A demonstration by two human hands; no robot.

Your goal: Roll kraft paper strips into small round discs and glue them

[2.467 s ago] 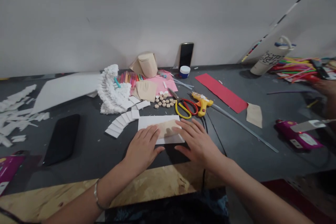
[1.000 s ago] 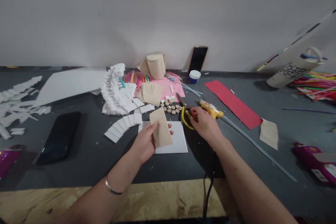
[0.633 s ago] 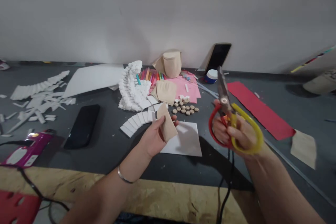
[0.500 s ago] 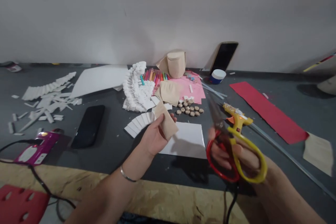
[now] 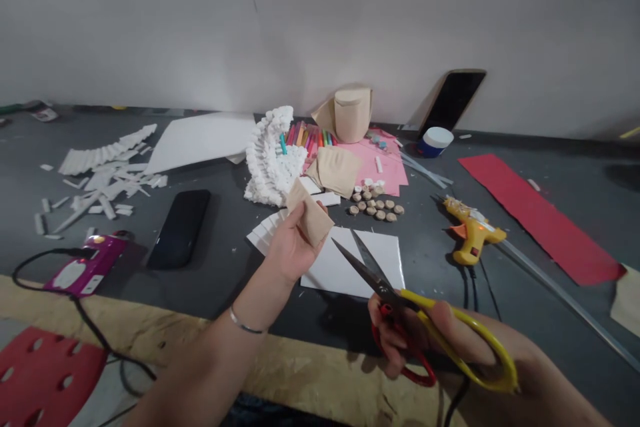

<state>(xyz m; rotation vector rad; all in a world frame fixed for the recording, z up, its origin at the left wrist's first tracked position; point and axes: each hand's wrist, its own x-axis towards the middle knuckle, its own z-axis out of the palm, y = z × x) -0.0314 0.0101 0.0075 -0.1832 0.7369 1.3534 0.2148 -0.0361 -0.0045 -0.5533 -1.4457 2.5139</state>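
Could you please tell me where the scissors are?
In the head view, the scissors are in the right hand, low and right of centre, open and pointing toward the beige piece in the left hand.

- Light: dim, greyish overall.
- Shadows: dark on tabletop (image 5: 425,220) beside right hand (image 5: 447,330); soft on wall (image 5: 200,33) behind leaning phone (image 5: 456,100).
- Highlight: small, on bracelet (image 5: 244,326).
- Definition: slightly soft; wide-angle stretch towards edges.
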